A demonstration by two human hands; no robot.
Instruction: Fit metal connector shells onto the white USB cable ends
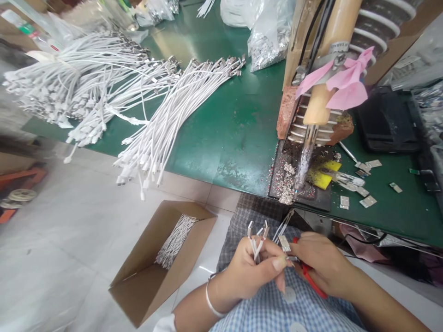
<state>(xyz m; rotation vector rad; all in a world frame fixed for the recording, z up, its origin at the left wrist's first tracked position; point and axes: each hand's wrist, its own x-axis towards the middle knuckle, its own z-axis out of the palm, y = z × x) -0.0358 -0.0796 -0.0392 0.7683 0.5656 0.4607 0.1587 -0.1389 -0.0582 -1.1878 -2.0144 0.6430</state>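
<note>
My left hand [254,269] is closed around a few short white USB cables [256,246], their metal plugs pointing up. A flat metal plug [284,243] stands at its thumb and fingertips. Close beside it, my right hand [321,260] grips red-handled pliers [313,280]. Their metal tip reaches the left thumb and fingertips, just below that plug; whether the jaws touch it I cannot tell. The right fingers partly hide the tool. Both hands are above my lap, in front of the table edge.
Bundles of white cables [183,106] lie on the green table [221,147]. A soldering iron [316,106] points down over a dirty pad beside a yellow sponge [323,175]. Loose metal plugs [368,201] lie to its right. A cardboard box [138,295] holding cables stands on the floor.
</note>
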